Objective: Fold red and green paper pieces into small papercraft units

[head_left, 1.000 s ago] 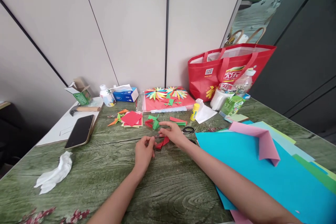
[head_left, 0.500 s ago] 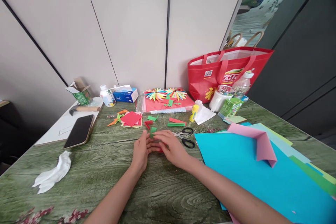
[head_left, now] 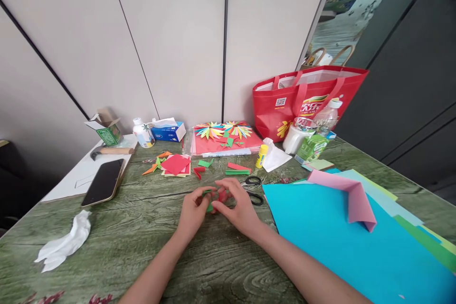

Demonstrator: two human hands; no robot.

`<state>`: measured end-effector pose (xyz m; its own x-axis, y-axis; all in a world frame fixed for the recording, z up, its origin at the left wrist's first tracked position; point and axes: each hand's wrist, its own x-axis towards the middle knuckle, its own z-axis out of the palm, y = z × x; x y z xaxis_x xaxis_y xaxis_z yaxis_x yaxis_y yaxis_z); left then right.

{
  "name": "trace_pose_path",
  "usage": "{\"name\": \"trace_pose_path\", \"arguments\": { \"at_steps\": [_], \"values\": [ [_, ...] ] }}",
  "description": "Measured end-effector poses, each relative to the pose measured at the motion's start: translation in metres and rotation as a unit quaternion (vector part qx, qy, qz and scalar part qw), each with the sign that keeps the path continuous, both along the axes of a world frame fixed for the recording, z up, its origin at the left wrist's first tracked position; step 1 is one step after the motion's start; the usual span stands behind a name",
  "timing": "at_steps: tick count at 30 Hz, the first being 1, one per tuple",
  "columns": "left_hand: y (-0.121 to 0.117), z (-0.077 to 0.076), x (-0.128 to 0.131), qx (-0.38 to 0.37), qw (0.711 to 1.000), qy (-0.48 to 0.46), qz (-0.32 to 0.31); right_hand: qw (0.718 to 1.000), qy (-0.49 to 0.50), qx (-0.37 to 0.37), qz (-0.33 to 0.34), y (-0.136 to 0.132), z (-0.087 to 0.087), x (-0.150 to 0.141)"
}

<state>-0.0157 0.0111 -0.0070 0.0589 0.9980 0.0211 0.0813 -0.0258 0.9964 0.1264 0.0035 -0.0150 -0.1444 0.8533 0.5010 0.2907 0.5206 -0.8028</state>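
Note:
Over the middle of the table, my left hand point(head_left: 193, 210) pinches a small folded green paper piece point(head_left: 209, 206), partly hidden by the fingers. Facing it, my right hand point(head_left: 239, 205) curls its thumb and fingers round a small red paper piece point(head_left: 222, 195). The two pieces are close together; whether they touch I cannot tell. Just behind my right hand lie black-handled scissors point(head_left: 255, 198), partly covered. Beyond the hands are a folded red strip point(head_left: 198, 172), a folded green piece point(head_left: 205, 163) and a flat pair of red and green strips point(head_left: 238, 171).
Large blue paper point(head_left: 320, 228) with a folded pink strip point(head_left: 359, 204) covers the right side. A yellow glue stick point(head_left: 261, 156), red bag point(head_left: 274, 114) and paper pinwheels point(head_left: 209, 130) stand or lie behind. On the left are a phone point(head_left: 104, 181), crumpled tissue point(head_left: 66, 242) and a hammer point(head_left: 114, 150).
My hands have drawn slightly apart, and the fingers that overlapped now face each other. The green piece has come down towards me into my left hand's pinch. The view has shifted a little.

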Motion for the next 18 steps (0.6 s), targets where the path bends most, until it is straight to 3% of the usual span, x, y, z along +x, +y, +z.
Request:
{"name": "trace_pose_path", "arguments": {
  "at_steps": [4,7,12,18],
  "values": [
    [-0.003,0.000,0.003,0.072,0.991,0.105,-0.049,0.999,-0.016,0.024,0.023,0.001,-0.002,0.004],
    [-0.005,0.000,0.005,0.061,0.989,0.126,-0.042,1.000,0.012,-0.002,0.003,0.003,-0.003,0.006],
    [-0.005,0.008,0.005,0.011,0.998,0.066,-0.005,0.982,0.114,-0.143,-0.034,0.008,-0.004,0.008],
    [-0.005,0.011,0.007,-0.019,1.000,0.006,-0.008,0.983,0.097,-0.155,0.002,0.007,-0.004,0.009]
  ]
}}
